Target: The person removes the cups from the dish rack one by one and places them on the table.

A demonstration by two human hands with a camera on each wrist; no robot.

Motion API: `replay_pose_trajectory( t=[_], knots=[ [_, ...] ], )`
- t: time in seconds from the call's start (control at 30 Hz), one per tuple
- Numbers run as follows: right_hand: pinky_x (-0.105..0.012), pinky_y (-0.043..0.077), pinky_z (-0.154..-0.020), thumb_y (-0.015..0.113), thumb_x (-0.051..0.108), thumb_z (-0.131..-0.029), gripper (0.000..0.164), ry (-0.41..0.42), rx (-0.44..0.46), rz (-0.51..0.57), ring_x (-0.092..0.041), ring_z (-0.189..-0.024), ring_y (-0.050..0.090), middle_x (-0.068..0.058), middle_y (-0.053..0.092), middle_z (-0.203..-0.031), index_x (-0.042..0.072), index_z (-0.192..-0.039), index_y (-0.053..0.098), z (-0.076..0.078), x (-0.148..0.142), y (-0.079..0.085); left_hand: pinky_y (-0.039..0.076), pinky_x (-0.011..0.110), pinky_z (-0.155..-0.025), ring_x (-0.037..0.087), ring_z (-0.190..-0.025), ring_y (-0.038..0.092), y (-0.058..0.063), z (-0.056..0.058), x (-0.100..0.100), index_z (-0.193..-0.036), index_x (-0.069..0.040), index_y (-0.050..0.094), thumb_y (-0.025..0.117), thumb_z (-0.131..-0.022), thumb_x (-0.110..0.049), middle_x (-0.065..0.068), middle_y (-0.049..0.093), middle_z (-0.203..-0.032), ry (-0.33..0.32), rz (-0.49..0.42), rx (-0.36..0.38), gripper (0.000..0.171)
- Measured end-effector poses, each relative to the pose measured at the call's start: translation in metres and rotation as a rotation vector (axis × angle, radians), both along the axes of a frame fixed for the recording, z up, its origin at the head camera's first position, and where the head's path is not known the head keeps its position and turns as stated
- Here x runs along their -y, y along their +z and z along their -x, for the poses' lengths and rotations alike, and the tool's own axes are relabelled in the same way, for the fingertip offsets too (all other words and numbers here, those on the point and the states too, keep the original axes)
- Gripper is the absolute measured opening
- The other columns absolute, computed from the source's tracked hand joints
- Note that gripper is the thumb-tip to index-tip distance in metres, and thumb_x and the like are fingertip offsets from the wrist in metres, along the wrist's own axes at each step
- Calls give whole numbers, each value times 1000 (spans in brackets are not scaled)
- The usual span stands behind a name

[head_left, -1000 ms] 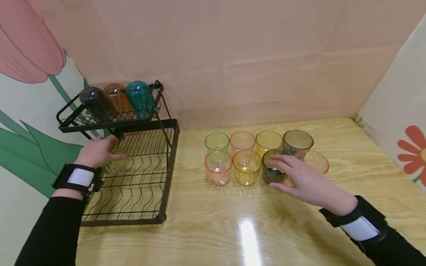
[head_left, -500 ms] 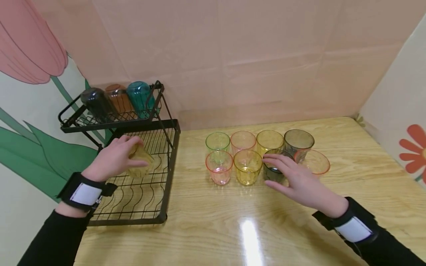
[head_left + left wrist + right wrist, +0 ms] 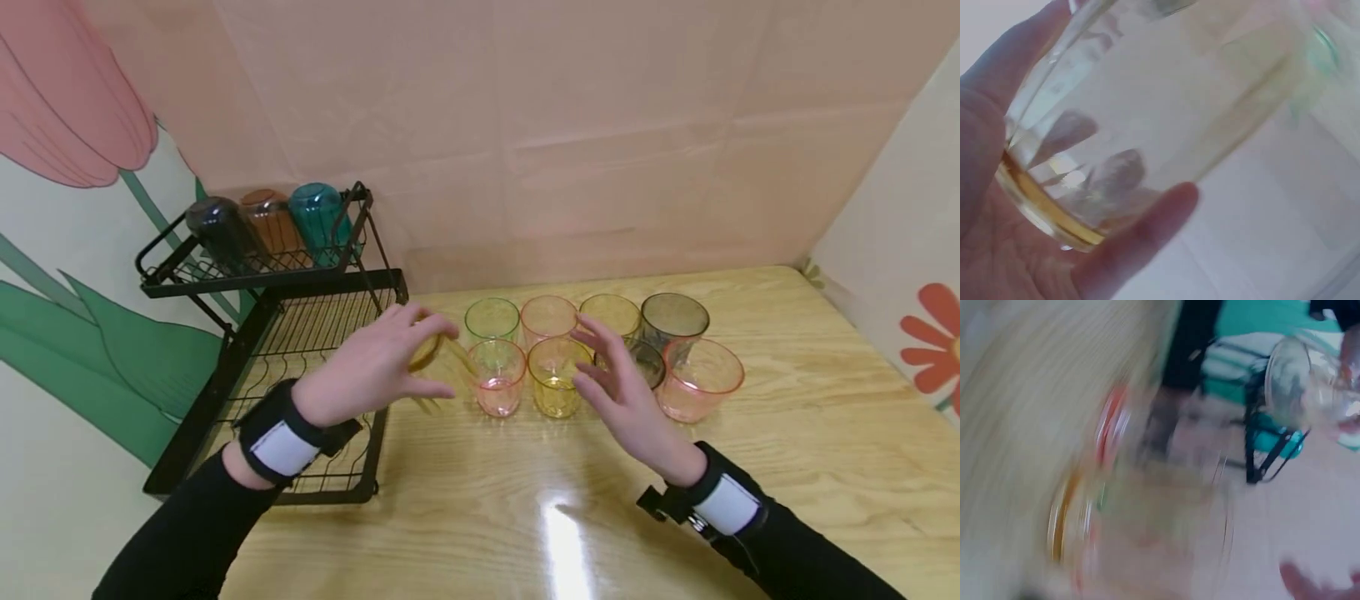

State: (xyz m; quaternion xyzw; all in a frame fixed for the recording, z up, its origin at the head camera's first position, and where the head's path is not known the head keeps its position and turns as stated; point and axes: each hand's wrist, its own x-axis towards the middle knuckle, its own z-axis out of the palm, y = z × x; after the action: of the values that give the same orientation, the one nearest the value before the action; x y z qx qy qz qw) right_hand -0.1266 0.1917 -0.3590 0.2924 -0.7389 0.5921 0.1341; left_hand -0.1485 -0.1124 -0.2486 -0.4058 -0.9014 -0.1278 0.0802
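Note:
My left hand [image 3: 371, 367] grips a clear yellow glass tumbler [image 3: 1154, 119] by its base end, tilted so its mouth points right. It hangs between the black rack and the glasses on the table. In the left wrist view, thumb and fingers wrap around the base. My right hand [image 3: 630, 404] holds nothing; its fingers are relaxed, just right of the front yellow glass [image 3: 557, 400]. Beside that glass stands a front pink glass [image 3: 497, 396]. A dark grey glass [image 3: 651, 362] is partly hidden behind the right hand, and another pink glass [image 3: 697, 387] stands right of it.
A back row has a green glass [image 3: 491, 319], a pink one [image 3: 549, 319], a yellow one [image 3: 611, 315] and a dark one [image 3: 675, 321]. The black two-tier dish rack [image 3: 330, 498] carries upturned dark, brown and teal glasses [image 3: 318, 218] on top.
My left hand has carried the yellow tumbler rightward out of the rack's lower tier, toward the glasses. My right hand has shifted left from over the dark grey glass, still holding nothing.

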Motion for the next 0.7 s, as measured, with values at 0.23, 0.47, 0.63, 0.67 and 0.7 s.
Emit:
replay_pose_trajectory(
  t=[0.23,0.47,0.63,0.67,0.7],
  knots=[
    [-62,-1,-111,46,49,-100,82,206,289,615,-32,-146,-6,-6,-12,-161,19,-157,-5,3,30,2,45,29,-84,17,-102,51,-13,-7,-45,-123,-10,60,85,-72,-39,6,55,-115,-181,-226,-73,64],
    [-51,20,-112,18,59,-100,66,368,553,708,-23,-141,25,0,26,-157,24,-156,10,-10,45,0,41,25,-95,19,-108,49,-30,-9,-67,-123,-7,58,88,-70,-32,7,52,-118,-240,-387,-90,66],
    [-33,44,-97,20,45,-106,50,547,616,784,-16,-117,55,1,60,-128,19,-136,50,-15,46,-3,38,25,-100,19,-113,48,-40,-8,-70,-124,-5,57,89,-69,-29,9,51,-121,-246,-442,-84,68],
    [-33,45,-96,22,42,-106,47,545,603,779,-16,-115,56,0,62,-125,19,-132,54,-15,47,-3,37,25,-101,19,-114,47,-41,-8,-70,-125,-4,57,89,-69,-29,9,50,-122,-249,-449,-81,68],
    [-33,45,-96,23,39,-107,44,525,584,762,-15,-114,57,1,62,-124,19,-131,54,-16,47,-3,37,25,-102,19,-115,47,-42,-8,-70,-125,-4,56,89,-69,-28,10,50,-123,-252,-453,-79,69]
  ],
)
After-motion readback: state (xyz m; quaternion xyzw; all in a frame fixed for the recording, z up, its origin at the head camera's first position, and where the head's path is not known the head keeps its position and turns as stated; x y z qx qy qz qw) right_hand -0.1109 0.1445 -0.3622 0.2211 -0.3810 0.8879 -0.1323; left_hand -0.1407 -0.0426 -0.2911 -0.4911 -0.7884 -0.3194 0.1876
